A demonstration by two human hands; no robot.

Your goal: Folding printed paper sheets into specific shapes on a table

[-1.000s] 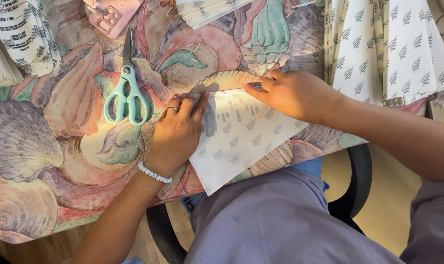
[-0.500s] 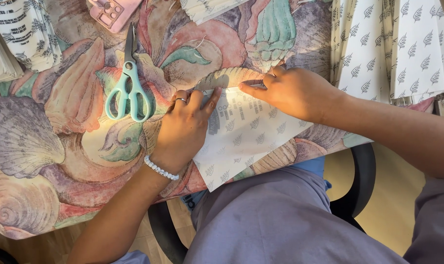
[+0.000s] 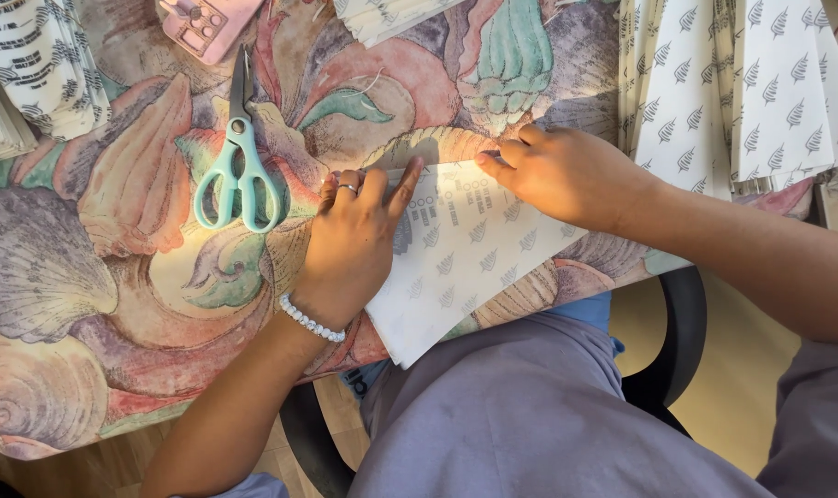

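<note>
Shell-print tablecloth (image 3: 115, 304); hands (image 3: 350, 244) hide paper's (image 3: 465, 258) fold.

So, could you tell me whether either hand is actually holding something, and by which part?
Nothing is gripped: the left hand presses flat on the patterned paper sheet near its left edge, and the right hand pins its top edge.

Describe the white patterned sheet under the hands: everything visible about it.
The white sheet looks like thin paper, printed with small grey leaf motifs and some dark print near its top. It lies flat and skewed on the shell-patterned tablecloth, its lower corner overhanging the table edge. The left hand presses its left edge; the right hand presses its top edge.
</note>
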